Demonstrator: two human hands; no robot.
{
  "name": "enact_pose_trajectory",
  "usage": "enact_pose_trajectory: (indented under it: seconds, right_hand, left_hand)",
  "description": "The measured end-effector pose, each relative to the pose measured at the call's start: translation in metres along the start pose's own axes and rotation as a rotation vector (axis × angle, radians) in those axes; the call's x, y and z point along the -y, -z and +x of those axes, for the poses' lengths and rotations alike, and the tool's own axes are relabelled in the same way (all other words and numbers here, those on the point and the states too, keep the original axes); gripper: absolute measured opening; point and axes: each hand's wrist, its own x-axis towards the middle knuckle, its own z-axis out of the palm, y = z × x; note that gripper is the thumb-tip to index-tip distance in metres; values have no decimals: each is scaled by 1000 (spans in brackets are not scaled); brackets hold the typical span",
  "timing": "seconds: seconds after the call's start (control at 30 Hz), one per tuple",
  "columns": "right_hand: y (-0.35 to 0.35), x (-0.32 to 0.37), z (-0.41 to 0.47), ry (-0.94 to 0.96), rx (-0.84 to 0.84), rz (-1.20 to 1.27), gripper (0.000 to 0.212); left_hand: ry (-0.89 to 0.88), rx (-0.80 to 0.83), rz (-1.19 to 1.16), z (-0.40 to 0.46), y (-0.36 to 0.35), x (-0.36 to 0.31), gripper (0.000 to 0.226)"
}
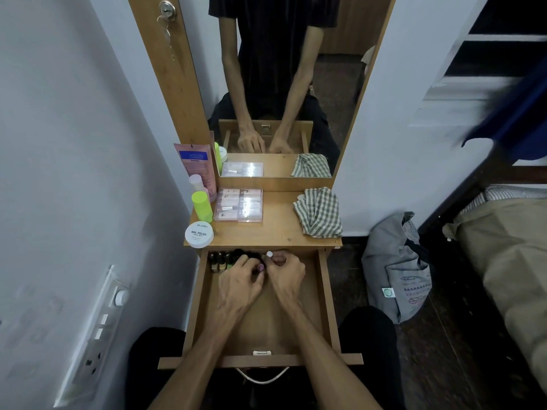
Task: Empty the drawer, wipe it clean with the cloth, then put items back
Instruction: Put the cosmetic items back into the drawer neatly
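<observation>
Both hands work inside the open drawer (325, 291), at its back. Left hand (241, 287) pinches a purple-capped bottle (260, 267); right hand (285, 273) holds a white-capped bottle (269, 254). Checked cloth (319, 213) lies on the shelf above the drawer.

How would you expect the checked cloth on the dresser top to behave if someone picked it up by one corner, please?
The checked cloth lies crumpled in soft folds on the dresser top, so it would probably hang limp rather than hold its shape. It looks thin, so likely light. Its woven surface suggests it should not slip from the fingers.
</observation>
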Motion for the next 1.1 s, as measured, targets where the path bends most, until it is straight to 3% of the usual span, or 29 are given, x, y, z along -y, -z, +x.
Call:
enact_pose_trajectory:
  seconds: [0.27,0.5,0.87,1.1]
  right_hand:
    - [6,-11,5,23,172,102,20]
    - [5,-17,1,-72,241,80,27]
    - [-7,-25,-2,-63,189,110,26]
    - [-6,-21,-5,-50,161,89,23]
  left_hand:
    - [-11,19,2,3,-1,4,22]
    - [8,8,-7,4,1,-3,17]
    - [6,15,-77,1,10,-1,30]
    - [35,-116,-167,-17,31,-1,27]
